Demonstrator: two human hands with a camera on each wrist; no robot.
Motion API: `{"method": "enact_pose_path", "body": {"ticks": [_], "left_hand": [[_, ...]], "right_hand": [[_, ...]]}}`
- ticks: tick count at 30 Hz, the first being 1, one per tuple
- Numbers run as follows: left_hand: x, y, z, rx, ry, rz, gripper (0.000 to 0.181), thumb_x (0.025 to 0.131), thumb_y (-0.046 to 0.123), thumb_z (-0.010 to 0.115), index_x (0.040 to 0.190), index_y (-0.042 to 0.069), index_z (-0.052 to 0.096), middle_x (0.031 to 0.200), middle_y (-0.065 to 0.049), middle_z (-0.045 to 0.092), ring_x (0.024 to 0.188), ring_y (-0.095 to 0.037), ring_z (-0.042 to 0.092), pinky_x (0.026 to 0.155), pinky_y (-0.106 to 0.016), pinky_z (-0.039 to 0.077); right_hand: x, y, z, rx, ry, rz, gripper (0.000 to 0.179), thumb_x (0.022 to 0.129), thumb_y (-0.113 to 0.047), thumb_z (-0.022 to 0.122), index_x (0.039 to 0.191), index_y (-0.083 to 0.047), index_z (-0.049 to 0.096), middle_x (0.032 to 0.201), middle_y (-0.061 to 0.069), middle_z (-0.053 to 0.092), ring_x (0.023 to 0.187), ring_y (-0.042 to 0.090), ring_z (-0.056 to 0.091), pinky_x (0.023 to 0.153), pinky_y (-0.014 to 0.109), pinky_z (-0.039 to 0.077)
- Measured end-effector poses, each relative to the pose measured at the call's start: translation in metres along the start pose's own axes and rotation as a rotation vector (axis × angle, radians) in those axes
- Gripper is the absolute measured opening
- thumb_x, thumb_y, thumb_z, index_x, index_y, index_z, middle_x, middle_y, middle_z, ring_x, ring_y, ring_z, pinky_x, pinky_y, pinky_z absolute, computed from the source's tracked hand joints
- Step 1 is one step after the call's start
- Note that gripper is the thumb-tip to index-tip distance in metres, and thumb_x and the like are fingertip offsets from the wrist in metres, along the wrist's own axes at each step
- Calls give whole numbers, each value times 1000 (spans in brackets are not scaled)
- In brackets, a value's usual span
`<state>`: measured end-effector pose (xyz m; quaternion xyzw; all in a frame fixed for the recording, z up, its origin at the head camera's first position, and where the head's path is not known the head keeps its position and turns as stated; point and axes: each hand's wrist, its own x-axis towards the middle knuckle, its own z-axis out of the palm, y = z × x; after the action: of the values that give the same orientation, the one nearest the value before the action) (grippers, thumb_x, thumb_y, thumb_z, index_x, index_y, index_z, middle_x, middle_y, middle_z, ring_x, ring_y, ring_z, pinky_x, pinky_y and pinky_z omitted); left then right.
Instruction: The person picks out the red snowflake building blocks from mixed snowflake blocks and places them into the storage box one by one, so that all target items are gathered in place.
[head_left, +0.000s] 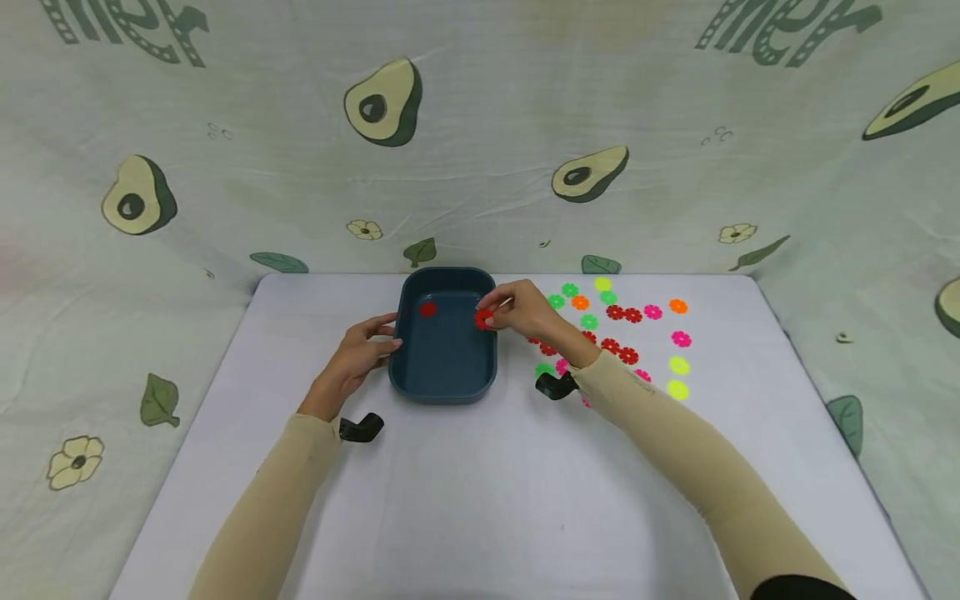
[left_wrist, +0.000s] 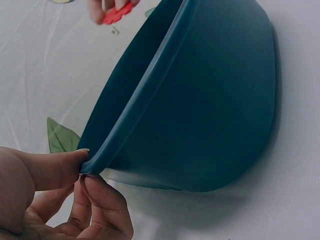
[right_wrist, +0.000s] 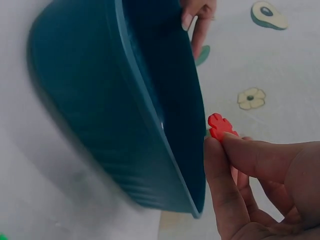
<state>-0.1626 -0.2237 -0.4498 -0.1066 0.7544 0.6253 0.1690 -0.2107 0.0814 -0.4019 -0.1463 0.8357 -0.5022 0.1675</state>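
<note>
My left hand (head_left: 352,357) pinches the left rim of a dark blue rectangular tub (head_left: 442,362), thumb on the inner side and fingers beneath the lip in the left wrist view. Over the tub's right edge, my right hand (head_left: 522,310) pinches a small red flower-shaped disc (right_wrist: 219,125) between thumb and index finger. That disc is above rim level, as the right wrist view shows. Inside the tub, toward its back left, lies another red disc (head_left: 428,309). Part of the tub's right rim is covered by the right fingers.
To the right, several flower-shaped discs lie scattered flat on the white table (head_left: 450,500): red (head_left: 628,356), green (head_left: 588,322), orange (head_left: 678,306), pink (head_left: 681,339) and yellow (head_left: 678,365). My right forearm passes over some. An avocado-print cloth (head_left: 480,167) hangs behind the table's back edge.
</note>
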Motion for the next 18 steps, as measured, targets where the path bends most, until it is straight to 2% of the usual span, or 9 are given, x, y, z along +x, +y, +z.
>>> {"method": "enact_pose_path", "body": {"ticks": [8,11,18], "left_hand": [[-1,0,-1,-4,1,14,62,106,3,62,164,9,40,139,-15,45,95,-13,55,77,-20,52],[-1,-1,-1,-5,-1,14,62,106,3,62,163,8,40,139,-15,45,96,-13,55,77,-20,52],[0,-3,0,-4,12,28,61,105,1,63,162,7,42,139,-17,47,98,-14,56,77,-20,53]], "right_hand": [[23,-5,19,-29,-24,-27,27,89,11,74,116,5,76,107,18,74,88,21,68,75,23,55],[30,-7,25,-50,-28,-34,29,88,11,78,116,5,77,109,19,75,90,22,68,74,22,53],[44,-15,38,-68,-42,-14,29,88,10,76,116,3,78,109,17,75,98,26,68,77,25,54]]}}
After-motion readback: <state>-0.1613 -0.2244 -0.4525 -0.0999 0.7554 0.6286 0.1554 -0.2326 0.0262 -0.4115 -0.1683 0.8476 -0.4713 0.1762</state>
